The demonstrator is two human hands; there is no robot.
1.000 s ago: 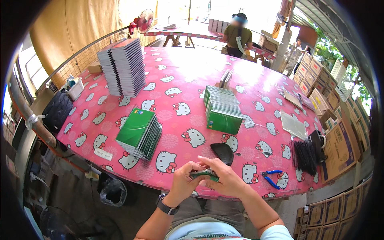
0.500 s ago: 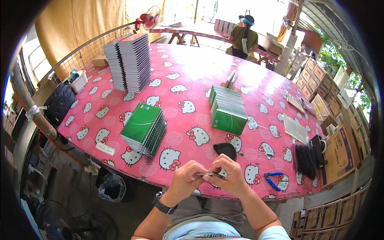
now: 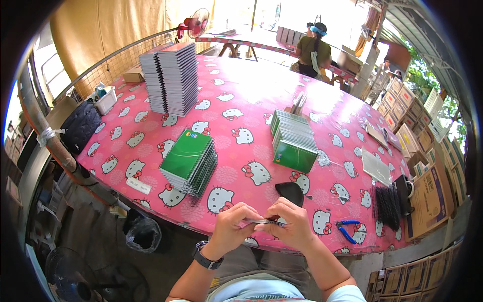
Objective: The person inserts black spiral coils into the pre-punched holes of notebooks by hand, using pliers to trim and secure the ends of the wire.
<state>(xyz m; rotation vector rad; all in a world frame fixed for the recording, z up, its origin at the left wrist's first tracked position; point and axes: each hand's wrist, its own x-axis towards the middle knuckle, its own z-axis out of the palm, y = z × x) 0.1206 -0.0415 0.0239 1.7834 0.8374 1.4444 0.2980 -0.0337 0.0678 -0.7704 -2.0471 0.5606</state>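
Over the table's front edge, my left hand [image 3: 231, 227] and my right hand [image 3: 290, 225] pinch a thin spiral notebook [image 3: 262, 221] between them. It is seen edge-on, with a dark coil showing by the right fingers; most of it is hidden. Just beyond my right hand lies a black, rounded item [image 3: 290, 193] whose kind I cannot make out. A stack of green spiral notebooks [image 3: 185, 155] sits ahead to the left. Another row of green notebooks [image 3: 294, 143] stands on edge ahead to the right.
Tall stacks of spiral notebooks [image 3: 180, 80] rise at the far left of the pink table [image 3: 236, 173]. Blue-handled pliers [image 3: 346, 232], black plastic coils [image 3: 386, 207] and a clear plastic sheet [image 3: 376, 167] lie at right. Cartons [image 3: 427, 199] stand beyond. A person [image 3: 313, 53] works at the back.
The view has shifted slightly, so the table's things appear a little further right. Both hands keep their pinch on the notebook, with only slight finger movement.
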